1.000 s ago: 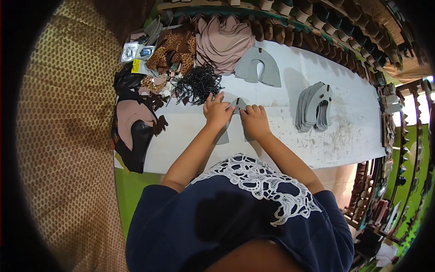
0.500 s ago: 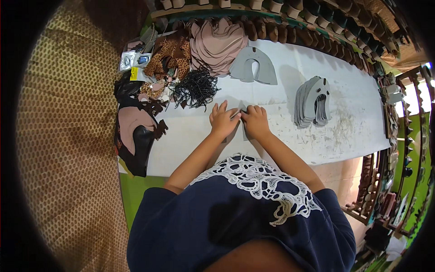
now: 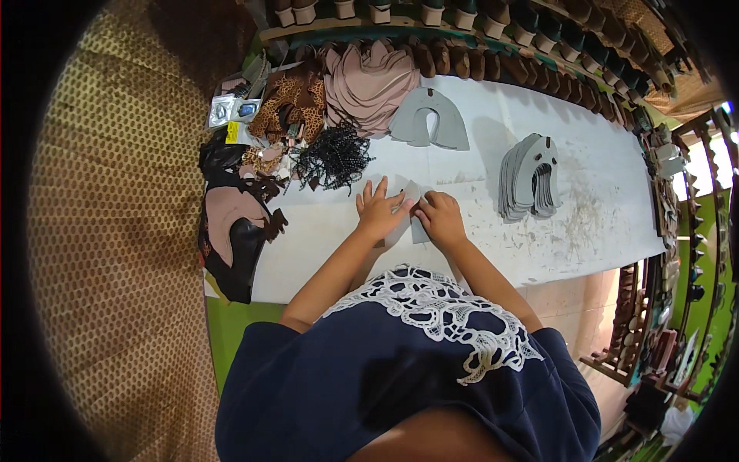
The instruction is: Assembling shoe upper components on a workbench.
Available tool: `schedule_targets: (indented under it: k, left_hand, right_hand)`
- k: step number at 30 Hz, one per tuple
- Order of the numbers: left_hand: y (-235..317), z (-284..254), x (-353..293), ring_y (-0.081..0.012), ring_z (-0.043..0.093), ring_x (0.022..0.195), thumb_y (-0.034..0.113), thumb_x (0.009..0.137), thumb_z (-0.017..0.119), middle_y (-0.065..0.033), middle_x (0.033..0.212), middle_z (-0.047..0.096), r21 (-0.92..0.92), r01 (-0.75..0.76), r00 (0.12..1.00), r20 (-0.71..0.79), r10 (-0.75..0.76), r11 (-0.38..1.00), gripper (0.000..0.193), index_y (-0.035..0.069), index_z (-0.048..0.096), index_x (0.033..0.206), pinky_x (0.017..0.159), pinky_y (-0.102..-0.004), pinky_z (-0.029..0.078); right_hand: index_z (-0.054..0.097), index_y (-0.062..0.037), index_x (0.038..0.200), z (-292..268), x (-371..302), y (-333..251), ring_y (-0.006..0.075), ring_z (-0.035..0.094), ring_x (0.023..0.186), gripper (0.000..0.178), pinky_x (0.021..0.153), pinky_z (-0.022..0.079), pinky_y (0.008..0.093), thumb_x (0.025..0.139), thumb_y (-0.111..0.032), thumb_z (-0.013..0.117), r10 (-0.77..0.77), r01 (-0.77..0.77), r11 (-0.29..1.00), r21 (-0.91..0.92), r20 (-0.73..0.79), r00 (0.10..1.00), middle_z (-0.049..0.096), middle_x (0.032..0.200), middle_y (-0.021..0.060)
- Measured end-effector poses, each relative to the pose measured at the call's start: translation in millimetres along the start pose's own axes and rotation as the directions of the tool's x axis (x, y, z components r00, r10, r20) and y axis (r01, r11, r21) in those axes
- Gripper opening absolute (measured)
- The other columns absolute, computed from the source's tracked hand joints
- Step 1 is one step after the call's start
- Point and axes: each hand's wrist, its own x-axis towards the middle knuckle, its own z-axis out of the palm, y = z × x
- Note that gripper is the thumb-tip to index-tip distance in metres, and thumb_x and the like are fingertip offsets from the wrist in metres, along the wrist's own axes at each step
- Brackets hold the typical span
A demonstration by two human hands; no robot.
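Observation:
A grey, horseshoe-shaped shoe upper piece [image 3: 419,232] lies on the white-covered table in front of me, partly hidden under my hands. My left hand [image 3: 379,215] rests on its left side, fingers spread and the thumb pressing near the top. On the other side, my right hand [image 3: 444,219] has its fingers bent and closed on the piece close to the left thumb. Whatever is between those fingertips is too small to make out. Farther right stands a stack of similar grey upper pieces [image 3: 523,181] with dark marks on top. Another few grey pieces [image 3: 448,128] lie beyond my hands.
Pink cut pieces [image 3: 373,85], leopard-print scraps [image 3: 296,98] and a tangle of black beaded strips [image 3: 335,156] crowd the table's far left. A black and pink bundle [image 3: 231,235] sits at the left edge. Shoes on racks [image 3: 493,21] line the back.
My right hand has drawn slightly nearer and to the right. More of the grey piece's top shows between my hands. My left hand stays almost in place.

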Motion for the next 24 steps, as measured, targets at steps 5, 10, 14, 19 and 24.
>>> schedule_targets:
  k: [5, 10, 14, 19, 24]
  left_hand:
    - [-3.9, -10.5, 28.4, -0.0406, 0.018, 0.134, 0.045, 0.082, 0.057, -0.0112, 0.141, 0.038, 0.060, 0.047, 0.997, 0.057, -0.050, 0.997, 0.030, 0.022, 0.073, 0.091, 0.105, -0.0574, 0.012]
    - [-20.1, -1.5, 43.1, -0.0393, 0.026, 0.130, 0.033, 0.075, 0.066, -0.0076, 0.133, 0.048, 0.202, -0.075, 0.993, -0.080, 0.092, 0.976, 0.014, 0.024, 0.073, 0.082, 0.102, -0.0544, 0.019]
    - [-14.3, 0.0, 39.6, -0.0389, 0.030, 0.128, 0.028, 0.071, 0.070, -0.0055, 0.129, 0.051, 0.125, -0.071, 0.984, -0.153, 0.090, 0.990, 0.008, 0.022, 0.072, 0.076, 0.099, -0.0532, 0.023]
    - [-17.4, 3.3, 44.0, -0.0397, 0.029, 0.128, 0.027, 0.070, 0.070, -0.0061, 0.131, 0.050, 0.129, -0.117, 0.975, -0.173, 0.139, 0.985, 0.008, 0.019, 0.070, 0.073, 0.098, -0.0549, 0.022]
    - [-19.5, 8.2, 47.3, -0.0398, 0.028, 0.129, 0.026, 0.073, 0.069, -0.0070, 0.133, 0.047, 0.178, -0.069, 0.985, -0.145, 0.095, 0.982, 0.011, 0.015, 0.069, 0.071, 0.099, -0.0628, 0.018]
  right_hand:
    - [0.063, -0.0088, 0.104, -2.4, -0.9, -3.7, 0.0270, 0.050, 0.102, 0.030, 0.091, 0.038, 0.0401, 0.079, -0.026, 0.062, 0.000, 0.000, 1.000, -0.027, -0.002, 1.000, 0.055, 0.106, 0.0077]
    - [0.062, -0.0100, 0.111, -2.4, -1.3, -6.8, 0.0265, 0.049, 0.103, 0.035, 0.093, 0.037, 0.0400, 0.080, -0.027, 0.061, 0.000, 0.000, 1.000, -0.019, -0.018, 1.000, 0.055, 0.107, 0.0074]
    - [0.061, -0.0110, 0.114, -2.3, -2.8, -3.8, 0.0262, 0.048, 0.103, 0.037, 0.094, 0.036, 0.0402, 0.080, -0.026, 0.061, 0.014, -0.014, 1.000, -0.008, -0.014, 1.000, 0.054, 0.106, 0.0070]
    - [0.061, -0.0105, 0.113, -4.8, -3.6, -4.0, 0.0261, 0.048, 0.103, 0.035, 0.094, 0.036, 0.0406, 0.081, -0.025, 0.060, 0.017, -0.016, 1.000, 0.024, -0.016, 1.000, 0.053, 0.105, 0.0071]
    - [0.061, -0.0115, 0.110, -3.8, -3.7, -3.5, 0.0266, 0.048, 0.103, 0.032, 0.094, 0.036, 0.0414, 0.081, -0.026, 0.059, 0.006, -0.006, 1.000, 0.018, -0.016, 1.000, 0.053, 0.106, 0.0072]
